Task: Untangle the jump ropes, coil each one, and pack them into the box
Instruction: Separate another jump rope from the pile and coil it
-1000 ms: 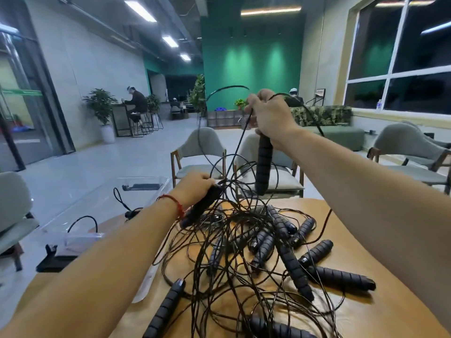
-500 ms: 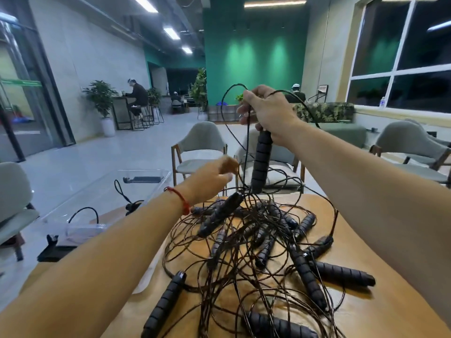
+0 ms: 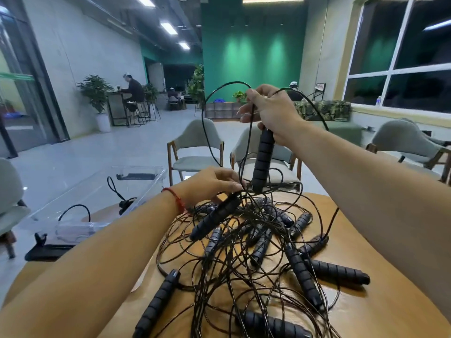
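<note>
Now left hand (image 3: 212, 182) pinches cords (image 3: 242, 172) atop tangle (image 3: 258, 247), released handle (image 3: 214, 219) dangling; right hand (image 3: 268, 113) still grips raised handle (image 3: 262, 162).

The left hand (image 3: 211, 184) released its handle (image 3: 214, 219), now pinching cords (image 3: 244, 191).

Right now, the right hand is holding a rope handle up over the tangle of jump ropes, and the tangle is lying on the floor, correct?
Not the floor. The head view shows the tangle lying on the wooden table. The rest is right: the right hand holds a handle up over it.
</note>
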`<act>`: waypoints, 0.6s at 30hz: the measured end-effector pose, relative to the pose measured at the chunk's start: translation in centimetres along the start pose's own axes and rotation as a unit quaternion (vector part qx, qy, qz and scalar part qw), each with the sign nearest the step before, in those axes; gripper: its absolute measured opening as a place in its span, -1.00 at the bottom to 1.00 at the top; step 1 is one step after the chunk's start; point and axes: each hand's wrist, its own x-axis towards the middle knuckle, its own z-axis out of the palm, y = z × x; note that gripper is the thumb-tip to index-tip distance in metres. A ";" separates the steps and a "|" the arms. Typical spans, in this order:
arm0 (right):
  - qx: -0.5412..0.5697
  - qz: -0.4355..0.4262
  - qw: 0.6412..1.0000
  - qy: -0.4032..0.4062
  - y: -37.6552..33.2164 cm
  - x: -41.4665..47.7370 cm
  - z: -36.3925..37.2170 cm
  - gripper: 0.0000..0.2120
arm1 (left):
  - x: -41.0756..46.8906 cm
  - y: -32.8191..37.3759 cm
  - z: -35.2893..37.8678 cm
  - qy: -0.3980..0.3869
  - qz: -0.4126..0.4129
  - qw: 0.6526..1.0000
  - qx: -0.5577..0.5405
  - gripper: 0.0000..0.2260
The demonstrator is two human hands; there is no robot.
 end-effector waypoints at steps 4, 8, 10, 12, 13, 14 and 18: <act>-0.017 -0.008 1.000 0.009 1.0 0.8 -0.4 -0.83 | 0.2 0.0 0.2 0.028 0.025 0.999 0.030 -0.91; -0.081 -0.019 0.996 0.031 2.2 2.0 -1.2 -0.77 | 0.1 0.8 -0.6 0.087 0.041 0.993 0.065 -0.86; -0.153 0.021 0.988 0.021 2.3 1.8 -1.7 -0.61 | 0.1 1.7 -1.0 0.118 0.052 0.990 0.058 -0.86; -0.237 0.073 0.969 0.012 2.9 1.5 -1.9 -0.43 | 0.3 2.8 -1.6 0.168 0.066 0.982 0.054 -0.86; -0.280 0.083 0.956 0.009 3.4 1.5 -2.0 -0.34 | 0.4 3.2 -1.9 0.200 0.073 0.975 0.067 -0.87; -0.317 0.080 0.945 0.001 4.1 1.7 -2.1 -0.26 | 0.7 3.5 -2.3 0.233 0.080 0.966 0.083 -0.87; -0.378 0.037 0.925 -0.014 5.0 1.5 -2.2 -0.33 | 1.5 4.7 -3.7 0.287 0.080 0.947 0.120 -0.85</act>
